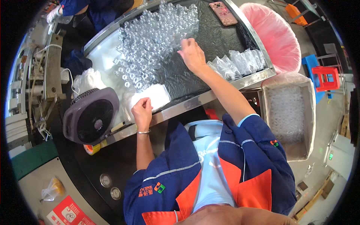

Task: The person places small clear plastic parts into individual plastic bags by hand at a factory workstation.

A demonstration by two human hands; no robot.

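Note:
Many small clear plastic pieces with round ends (157, 32) lie spread over the worktable (219, 41), on its dark sheet covering. At their right edge is my right hand (193, 56), thumb and fingers apart, with nothing visible in it. My left hand (142, 112) is closed, its thumb and fingertips pressed together, beside a flat white stack (155, 96) at the table's near edge. Whatever is between those fingertips is too small or hidden to make out. Several clear plastic bags (242, 63) are lined up at the table's right end.
Left of the table's near edge stands a dark fan (93, 116). A phone in a pink case (223, 13) lies at the far right. Beyond are a pink-lined bin (273, 35) and a lined box of clear pieces (287, 112). Another person's gloved hand (53, 14) shows at far left.

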